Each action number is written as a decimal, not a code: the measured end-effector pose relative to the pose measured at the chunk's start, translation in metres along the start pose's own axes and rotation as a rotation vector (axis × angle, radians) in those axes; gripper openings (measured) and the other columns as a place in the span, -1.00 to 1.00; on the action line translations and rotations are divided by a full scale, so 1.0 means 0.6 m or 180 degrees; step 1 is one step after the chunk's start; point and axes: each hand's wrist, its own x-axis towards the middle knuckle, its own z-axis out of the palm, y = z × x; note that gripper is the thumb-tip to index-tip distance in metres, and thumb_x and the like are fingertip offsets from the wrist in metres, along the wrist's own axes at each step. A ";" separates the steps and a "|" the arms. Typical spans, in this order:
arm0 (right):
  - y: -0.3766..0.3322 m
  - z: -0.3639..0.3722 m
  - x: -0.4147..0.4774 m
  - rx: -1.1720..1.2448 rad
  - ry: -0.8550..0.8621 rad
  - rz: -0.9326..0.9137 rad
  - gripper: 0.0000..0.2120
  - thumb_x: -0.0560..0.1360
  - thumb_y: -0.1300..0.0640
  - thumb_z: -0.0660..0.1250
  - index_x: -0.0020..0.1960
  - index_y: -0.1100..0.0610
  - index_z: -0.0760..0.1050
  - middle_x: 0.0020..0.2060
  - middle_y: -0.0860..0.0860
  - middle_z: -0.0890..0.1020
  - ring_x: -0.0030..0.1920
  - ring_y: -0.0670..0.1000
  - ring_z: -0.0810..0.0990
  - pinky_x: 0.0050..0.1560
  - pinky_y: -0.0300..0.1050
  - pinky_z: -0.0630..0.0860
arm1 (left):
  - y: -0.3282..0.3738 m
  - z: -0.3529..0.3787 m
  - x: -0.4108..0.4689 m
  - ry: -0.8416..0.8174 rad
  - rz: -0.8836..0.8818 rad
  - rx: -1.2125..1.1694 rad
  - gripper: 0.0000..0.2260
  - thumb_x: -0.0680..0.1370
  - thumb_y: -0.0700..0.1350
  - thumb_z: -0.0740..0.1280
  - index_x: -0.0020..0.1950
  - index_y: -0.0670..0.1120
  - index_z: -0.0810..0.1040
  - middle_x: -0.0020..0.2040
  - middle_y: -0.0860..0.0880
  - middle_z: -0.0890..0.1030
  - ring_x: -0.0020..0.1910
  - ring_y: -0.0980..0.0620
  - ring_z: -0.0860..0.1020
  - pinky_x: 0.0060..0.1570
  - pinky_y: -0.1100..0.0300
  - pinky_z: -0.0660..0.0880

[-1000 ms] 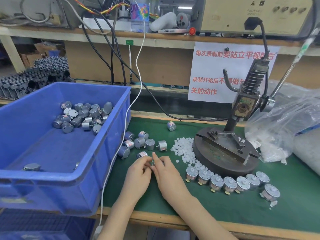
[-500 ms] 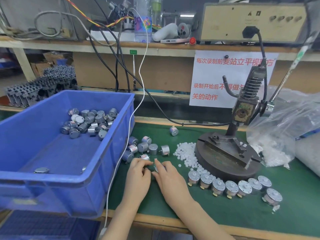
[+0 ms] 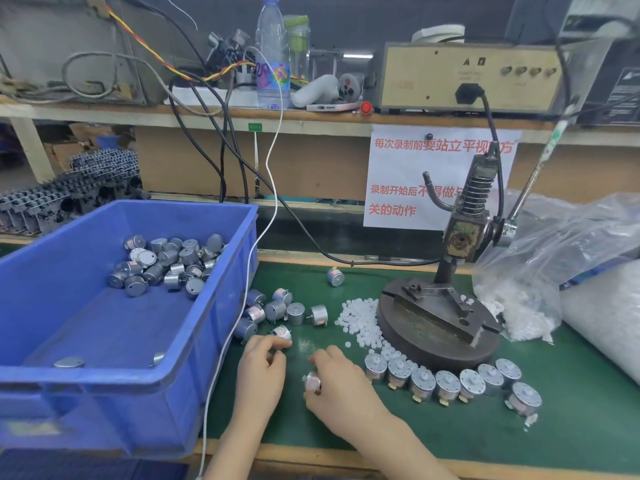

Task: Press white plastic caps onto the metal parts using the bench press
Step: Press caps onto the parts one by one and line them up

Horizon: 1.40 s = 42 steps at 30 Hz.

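Hands have split since a second ago: they were bunched together over one piece at lower centre, now they're apart. Right hand (image 3: 341, 386) has pulled back toward the bench edge with the metal part (image 3: 312, 382) pinched in curled fingers and thumb. Left hand (image 3: 263, 368) has gone up-left, fingers curled, tips at a spare can (image 3: 281, 332) lying on its side. I can't tell if it's gripped yet.

My read: cap seating by hand is done on the held part and it's ready to go to the bench press (image 3: 440, 317) at centre right. It's too blurred to confirm the cap. The press fixture is unloaded and the lever (image 3: 533, 178) is untouched.

- Held part: short steel cylinder, shiny, smooth, pinkish label on the side.
- White caps (image 3: 360, 323): tiny matte plastic beads, loose heap touching the left edge of the press base.
- Press: heavy round dark iron base, worn, with a coil spring on the ram.
- Finished row (image 3: 446, 381): cans upright, hub up, in a curved line just in front of the base.
- Blue bin (image 3: 221, 313), left: smooth moulded plastic, more cans piled at its far end.
- Plastic bag (image 3: 554, 258), right: thin crinkled film.
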 end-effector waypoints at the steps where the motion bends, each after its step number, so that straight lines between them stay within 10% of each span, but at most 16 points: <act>1: 0.006 -0.008 -0.001 0.0256 0.0002 -0.0006 -0.67 0.51 0.13 0.22 0.26 0.13 0.37 0.10 0.03 0.38 0.13 0.07 0.47 0.05 -0.18 0.35 | 0.001 0.000 -0.001 0.0011 0.0005 -0.0019 -0.71 0.46 -0.44 0.23 -0.13 -0.06 0.56 -0.11 0.06 0.49 -0.17 0.13 0.50 -0.17 0.50 0.35; 7: 0.065 -0.100 0.006 0.1694 0.0700 0.0560 -0.79 0.40 0.09 0.40 0.03 -0.04 0.57 -0.22 -0.11 0.58 -0.31 -0.13 0.52 -0.42 -0.47 0.33 | 0.005 -0.001 -0.006 -0.0048 0.0044 -0.0064 -0.67 0.44 -0.45 0.23 -0.21 0.00 0.53 -0.16 0.07 0.48 -0.27 0.18 0.46 -0.22 0.52 0.33; 15: 0.200 -0.150 0.041 0.0748 0.2035 0.1050 -0.66 0.47 0.12 0.38 0.21 0.17 0.49 0.01 0.05 0.49 -0.11 -0.03 0.45 -0.10 -0.23 0.29 | 0.004 0.002 -0.004 -0.0103 0.0030 -0.0055 -0.71 0.47 -0.41 0.25 -0.20 -0.02 0.55 -0.12 0.02 0.50 -0.28 0.13 0.46 -0.26 0.52 0.33; 21: 0.252 -0.146 0.060 -0.0302 0.1854 0.1376 -0.61 0.49 0.06 0.35 0.26 0.19 0.47 0.13 0.21 0.51 0.18 0.22 0.39 0.17 0.03 0.30 | 0.003 0.001 -0.005 -0.0133 0.0017 -0.0086 -0.67 0.45 -0.44 0.23 -0.21 0.00 0.55 -0.12 0.03 0.51 -0.26 0.16 0.46 -0.24 0.52 0.33; 31: 0.273 -0.143 0.067 0.0155 0.1932 0.1610 -0.31 0.42 -0.09 0.39 0.40 0.24 0.27 0.24 0.27 0.41 0.27 0.24 0.31 0.25 0.07 0.25 | 0.000 0.003 -0.005 -0.0095 0.0034 -0.0080 -0.66 0.45 -0.44 0.24 -0.22 0.01 0.55 -0.13 0.02 0.51 -0.27 0.12 0.47 -0.25 0.49 0.35; 36: 0.276 -0.190 0.050 0.2444 0.2449 0.1385 -0.38 0.55 0.15 0.23 0.51 0.15 0.02 0.44 0.13 0.24 0.42 0.10 0.23 0.41 0.08 0.19 | -0.003 0.005 -0.003 -0.0058 0.0038 -0.0086 -0.69 0.46 -0.43 0.24 -0.22 -0.01 0.56 -0.15 0.02 0.51 -0.26 0.00 0.49 -0.26 0.46 0.35; 42: 0.263 -0.326 0.061 0.3490 0.3037 0.1061 -0.37 0.45 0.37 0.11 0.49 0.14 0.09 0.44 0.06 0.25 0.35 -0.01 0.29 0.25 -0.16 0.23 | -0.003 0.008 -0.003 -0.0094 0.0071 0.0025 -0.72 0.46 -0.42 0.25 -0.20 -0.05 0.58 -0.15 0.02 0.51 -0.28 0.03 0.46 -0.26 0.46 0.35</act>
